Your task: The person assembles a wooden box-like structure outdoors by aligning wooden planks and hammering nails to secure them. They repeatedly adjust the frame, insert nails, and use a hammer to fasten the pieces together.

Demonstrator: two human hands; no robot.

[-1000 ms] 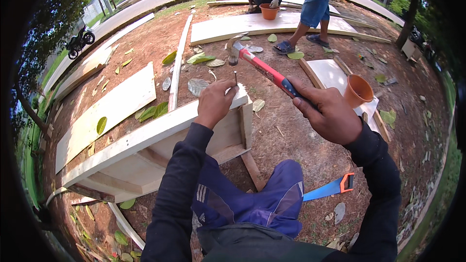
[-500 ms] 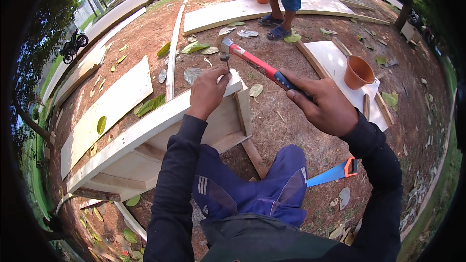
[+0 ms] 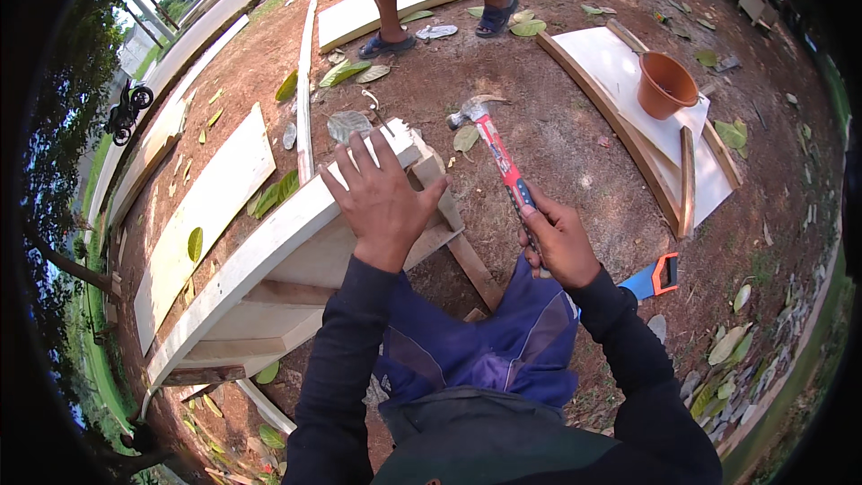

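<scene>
As right hand holds hammer, axis slanted — head forward-left

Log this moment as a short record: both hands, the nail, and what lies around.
Left hand: fingers spread, on the wooden frame
Right hand: gripping the red-and-blue hammer
Hammer head: apart from the nail
Nail: tilted, at the frame's far end
Saw: on the ground, beside the right forearm
Orange bucket: on a white panel
Other person: legs visible, blue shorts, sandals
</scene>
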